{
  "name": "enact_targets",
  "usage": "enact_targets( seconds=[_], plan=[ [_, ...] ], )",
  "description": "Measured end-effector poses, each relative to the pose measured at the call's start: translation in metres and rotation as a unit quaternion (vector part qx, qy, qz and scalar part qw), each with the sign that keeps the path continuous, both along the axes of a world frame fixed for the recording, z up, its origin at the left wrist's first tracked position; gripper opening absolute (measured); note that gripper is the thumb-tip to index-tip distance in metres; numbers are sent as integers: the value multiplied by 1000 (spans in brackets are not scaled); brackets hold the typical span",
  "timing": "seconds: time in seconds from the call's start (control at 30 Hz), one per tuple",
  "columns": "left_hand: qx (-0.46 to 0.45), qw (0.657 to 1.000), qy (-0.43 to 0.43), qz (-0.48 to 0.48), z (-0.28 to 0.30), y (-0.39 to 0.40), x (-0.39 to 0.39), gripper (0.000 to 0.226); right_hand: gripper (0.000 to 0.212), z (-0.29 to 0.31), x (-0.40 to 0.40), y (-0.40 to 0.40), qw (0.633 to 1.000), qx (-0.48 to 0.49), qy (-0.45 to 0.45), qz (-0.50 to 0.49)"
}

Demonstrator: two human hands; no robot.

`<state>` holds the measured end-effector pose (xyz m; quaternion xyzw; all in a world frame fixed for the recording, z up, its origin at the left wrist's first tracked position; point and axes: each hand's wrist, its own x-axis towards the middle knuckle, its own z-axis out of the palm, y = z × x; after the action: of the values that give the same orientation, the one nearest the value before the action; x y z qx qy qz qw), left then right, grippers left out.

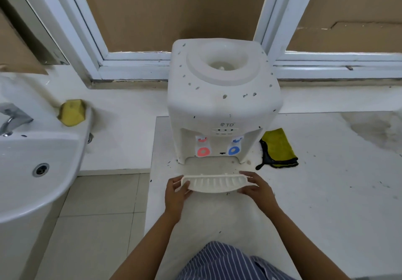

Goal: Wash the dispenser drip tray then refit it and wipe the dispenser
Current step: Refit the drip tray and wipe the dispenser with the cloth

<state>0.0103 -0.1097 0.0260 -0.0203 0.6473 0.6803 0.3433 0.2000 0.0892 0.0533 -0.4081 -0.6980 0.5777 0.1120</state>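
While I've got the tray (214,184) pinched at both ends, left hand (177,189) and right hand (256,187) each curled round an edge, it's hanging just in front of the dispenser (224,96) at 12 o'clock, clear of its slot. Can't tell if it's been washed, so I'd guess it's either just pulled or about to be refitted, and wiping is still to do. White counter's speckled with dark spots, sink (32,170) at 9, sponge (72,112) at 10, cloth (279,149) at 2, boarded windows behind.
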Motion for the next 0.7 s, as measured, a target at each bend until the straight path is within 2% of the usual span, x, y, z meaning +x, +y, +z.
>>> enact_targets(
  seconds=[0.07,0.17,0.27,0.4,0.53,0.7],
  plan=[
    [18,1000,-23,12,3,11,-8,28,53,-4,-9,7,998,-60,5,-15],
    [26,996,-68,51,0,27,-18,34,46,-10,-20,14,983,-168,9,-72],
    [25,988,-131,76,-11,37,-26,49,39,-14,-32,18,935,-299,82,-173],
    [45,981,-174,79,-19,44,-30,45,41,-25,-50,21,907,-341,99,-228],
    [74,971,-202,101,-21,52,-35,45,53,-37,-61,25,881,-388,117,-245],
    [49,970,-212,109,-22,62,-41,46,53,-43,-77,29,860,-402,149,-276]
  ],
)
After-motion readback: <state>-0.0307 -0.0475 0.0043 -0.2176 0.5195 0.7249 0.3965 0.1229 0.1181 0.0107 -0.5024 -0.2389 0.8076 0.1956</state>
